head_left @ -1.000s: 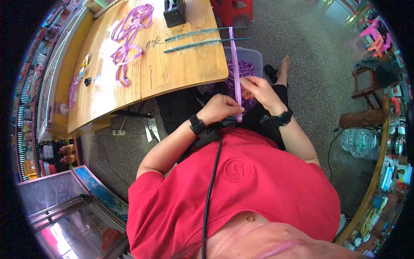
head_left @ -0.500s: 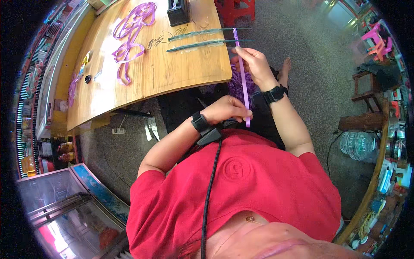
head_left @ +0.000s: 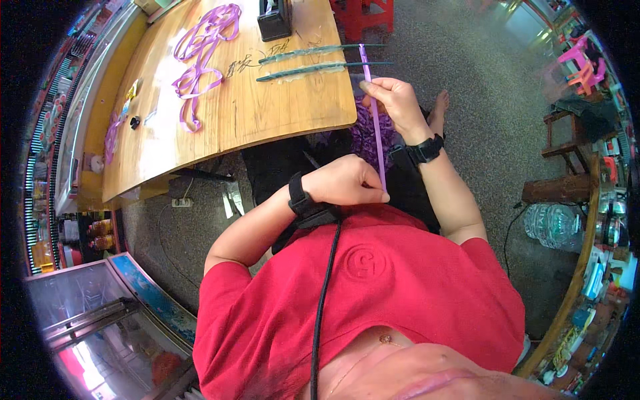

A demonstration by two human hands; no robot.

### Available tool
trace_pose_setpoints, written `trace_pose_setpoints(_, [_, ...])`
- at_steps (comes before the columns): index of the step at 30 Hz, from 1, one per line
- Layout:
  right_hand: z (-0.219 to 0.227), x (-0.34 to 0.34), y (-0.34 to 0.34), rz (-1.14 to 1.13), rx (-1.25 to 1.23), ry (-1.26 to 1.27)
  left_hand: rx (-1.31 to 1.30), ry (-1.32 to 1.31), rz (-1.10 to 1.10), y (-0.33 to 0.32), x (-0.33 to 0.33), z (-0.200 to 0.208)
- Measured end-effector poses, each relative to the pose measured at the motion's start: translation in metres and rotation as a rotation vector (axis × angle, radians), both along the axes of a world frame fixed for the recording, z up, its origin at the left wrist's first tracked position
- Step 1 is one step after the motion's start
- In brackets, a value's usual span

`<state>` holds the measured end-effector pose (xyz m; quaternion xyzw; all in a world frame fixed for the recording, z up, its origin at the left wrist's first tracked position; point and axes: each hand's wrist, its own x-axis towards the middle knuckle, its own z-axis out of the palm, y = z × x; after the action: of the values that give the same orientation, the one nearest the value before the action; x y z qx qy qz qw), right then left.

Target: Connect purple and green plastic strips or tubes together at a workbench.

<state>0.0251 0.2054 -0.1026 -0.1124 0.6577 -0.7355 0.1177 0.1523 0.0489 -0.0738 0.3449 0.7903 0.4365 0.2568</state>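
A narrow purple ribbon [head_left: 377, 133] runs taut from the ends of two dark green sticks down toward my lap. The upper stick [head_left: 320, 50] and the lower stick [head_left: 313, 71] are stuck to the tabletop with clear tape, and their tips jut past its right edge. The ribbon crosses both near the tips. My left hand [head_left: 343, 180] pinches the ribbon's lower end between thumb and fingers. Higher up, my right hand [head_left: 397, 103] is closed on the ribbon just below the sticks. A bunch of folded purple ribbon work [head_left: 371, 133] hangs behind it.
Loose purple ribbon [head_left: 200, 70] lies in loops on the wooden table [head_left: 267, 110], near a black tissue box [head_left: 274, 25]. A red stool [head_left: 363, 20] stands beyond. At right are a wooden stool [head_left: 567, 137] and a large clear bottle [head_left: 553, 223]; a glass-topped cabinet [head_left: 93, 313] is at lower left.
My left hand has shifted slightly down to the ribbon's lower end, its wrist turned a little. My right hand has moved down slightly. The ribbon still crosses the sticks.
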Motion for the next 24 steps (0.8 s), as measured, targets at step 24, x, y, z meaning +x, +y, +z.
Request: trace_pose_setpoints(24, [0.152,-0.067,0.006,-0.185,0.502,1.433,0.668,0.371,0.544,-0.043,-0.081,0.190])
